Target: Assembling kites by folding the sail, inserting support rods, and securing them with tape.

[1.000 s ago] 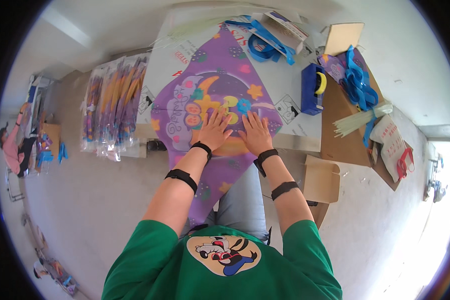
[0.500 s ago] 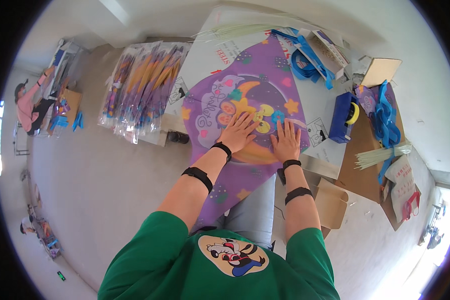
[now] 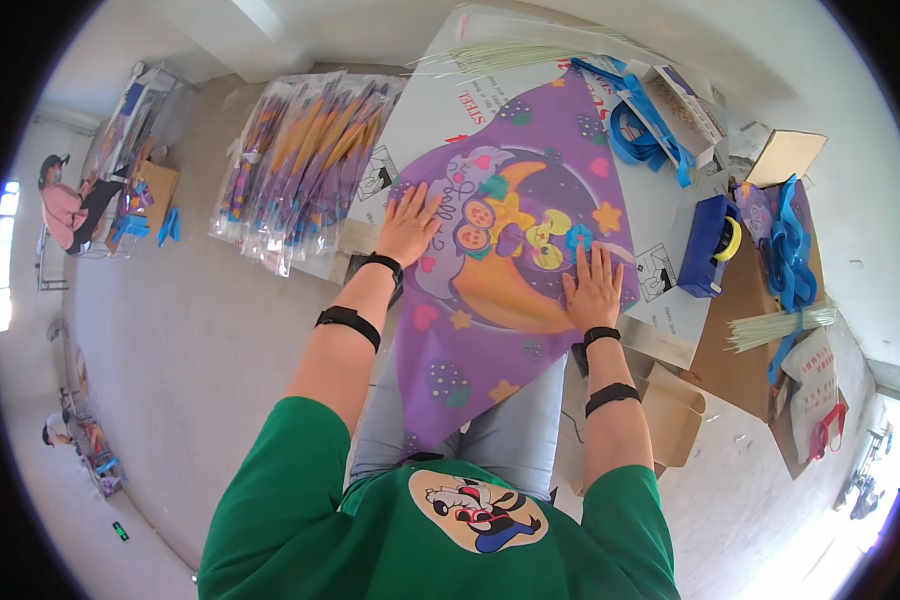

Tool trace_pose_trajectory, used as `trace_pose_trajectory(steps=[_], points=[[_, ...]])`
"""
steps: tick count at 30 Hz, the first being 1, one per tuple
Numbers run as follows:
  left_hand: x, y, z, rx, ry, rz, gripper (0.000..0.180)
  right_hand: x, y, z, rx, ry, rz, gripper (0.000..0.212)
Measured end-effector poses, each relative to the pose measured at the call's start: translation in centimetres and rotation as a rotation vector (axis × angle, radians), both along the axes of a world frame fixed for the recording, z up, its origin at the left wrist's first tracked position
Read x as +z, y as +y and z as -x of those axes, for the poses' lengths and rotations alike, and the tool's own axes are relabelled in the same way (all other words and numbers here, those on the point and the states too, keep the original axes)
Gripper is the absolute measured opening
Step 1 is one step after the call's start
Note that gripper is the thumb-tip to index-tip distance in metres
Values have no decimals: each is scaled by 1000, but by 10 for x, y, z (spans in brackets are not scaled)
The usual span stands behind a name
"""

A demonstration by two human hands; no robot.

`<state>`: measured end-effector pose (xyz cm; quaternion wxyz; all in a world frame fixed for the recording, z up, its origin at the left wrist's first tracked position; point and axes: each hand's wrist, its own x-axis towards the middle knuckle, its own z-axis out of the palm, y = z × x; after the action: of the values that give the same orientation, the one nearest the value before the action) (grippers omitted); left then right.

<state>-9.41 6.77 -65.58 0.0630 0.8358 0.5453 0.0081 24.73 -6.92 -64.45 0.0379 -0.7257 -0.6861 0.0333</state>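
Note:
A purple printed kite sail point(image 3: 530, 230) lies spread over the table, with a crescent moon, stars and cartoon figures on it. Its pointed near end hangs over the table edge onto my lap. My left hand point(image 3: 408, 227) rests flat near the sail's left edge, fingers spread. On the right part of the moon print my right hand point(image 3: 595, 290) lies flat, fingers stretched out. Neither hand grips anything.
Bagged kites point(image 3: 305, 160) are stacked at the left. Blue ribbon point(image 3: 638, 130), a blue tape dispenser point(image 3: 705, 245) and an open carton point(image 3: 682, 115) stand to the right. Thin pale rods point(image 3: 500, 57) lie at the back, more rods point(image 3: 780, 325) on cardboard. A person point(image 3: 65, 205) sits far left.
My left hand has slid left from the middle of the sail to its left edge. My right hand stays flat on the right side. The sail's left part looks flatter.

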Motion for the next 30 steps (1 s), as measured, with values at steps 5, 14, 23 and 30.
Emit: trace_pose_trajectory(steps=[5,14,23,30], points=[[2,22,40,197,47,57,53,-1,-2,2,-9,0,-18,58],[1,-5,-98,-86,-69,-141,58,-2,0,-1,-13,-23,-10,58],[0,-31,-159,-75,-197,-120,65,3,2,1,-30,11,-10,58],[6,-34,-163,-36,-157,-64,76,8,30,18,-174,182,-84,66]])
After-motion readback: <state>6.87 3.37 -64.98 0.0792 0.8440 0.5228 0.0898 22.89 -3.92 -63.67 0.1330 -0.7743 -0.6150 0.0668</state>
